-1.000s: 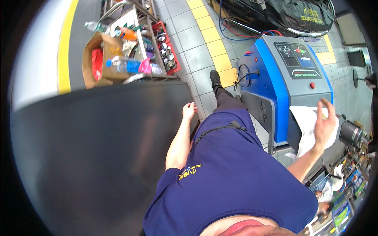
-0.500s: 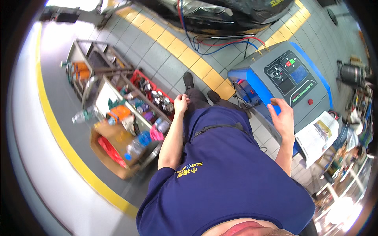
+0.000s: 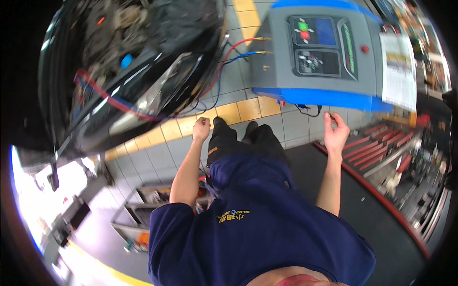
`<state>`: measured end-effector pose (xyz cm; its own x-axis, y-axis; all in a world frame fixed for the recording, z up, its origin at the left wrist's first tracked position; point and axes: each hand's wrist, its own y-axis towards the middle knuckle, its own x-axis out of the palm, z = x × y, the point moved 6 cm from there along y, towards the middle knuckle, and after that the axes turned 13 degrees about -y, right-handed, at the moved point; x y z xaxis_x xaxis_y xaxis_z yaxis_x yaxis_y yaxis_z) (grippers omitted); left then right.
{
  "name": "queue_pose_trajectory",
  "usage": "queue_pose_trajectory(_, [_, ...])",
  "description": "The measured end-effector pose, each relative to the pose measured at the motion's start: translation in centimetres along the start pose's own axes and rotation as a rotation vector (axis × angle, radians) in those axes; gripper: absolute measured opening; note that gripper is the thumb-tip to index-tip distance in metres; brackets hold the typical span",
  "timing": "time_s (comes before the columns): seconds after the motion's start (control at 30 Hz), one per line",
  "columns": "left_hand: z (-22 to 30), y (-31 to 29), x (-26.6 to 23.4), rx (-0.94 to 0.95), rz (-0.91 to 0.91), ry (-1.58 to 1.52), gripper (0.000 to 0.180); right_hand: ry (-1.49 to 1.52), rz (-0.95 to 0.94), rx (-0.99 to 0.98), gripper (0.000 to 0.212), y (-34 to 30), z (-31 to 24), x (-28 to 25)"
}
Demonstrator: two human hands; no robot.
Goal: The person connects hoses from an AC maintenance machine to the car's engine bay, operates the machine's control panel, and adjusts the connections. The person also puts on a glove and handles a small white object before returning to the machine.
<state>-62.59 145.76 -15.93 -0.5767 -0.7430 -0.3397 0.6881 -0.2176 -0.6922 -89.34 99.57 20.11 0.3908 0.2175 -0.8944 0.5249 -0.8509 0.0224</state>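
Left hand (image 3: 201,129) forward, fingers curled, can't tell how tightly; right hand (image 3: 336,135) raised, fingers loosely parted; car (image 3: 138,78) cropped, far left!

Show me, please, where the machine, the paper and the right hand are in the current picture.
Machine (image 3: 324,62): head view, on the dark middle of its top.
Paper (image 3: 399,71): head view, near the middle of the printed sheet.
Right hand (image 3: 336,137): head view, on the middle of the hand.

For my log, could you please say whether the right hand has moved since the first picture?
Yes: against the machine, the right hand has moved from over the paper to beside the blue side.
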Motion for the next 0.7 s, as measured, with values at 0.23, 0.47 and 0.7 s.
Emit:
queue_pose_trajectory(0.23, [1.8, 13.8, 8.2, 0.313, -0.259, 0.51, 0.042, 0.508, 0.471, 0.395, 0.023, -4.6, 12.5, 14.3])
queue_pose_trajectory(0.47, [1.4, 30.1, 22.5, 0.575, -0.43, 0.781, 0.04, 0.668, 0.782, 0.387, 0.02, -6.1, 19.1, 25.6])
queue_pose_trajectory(0.7, [-0.3, 45.3, 37.1, 0.869, -0.433, 1.164, 0.042, 0.468, 0.849, 0.407, 0.013, -7.3, 25.7, 36.0])
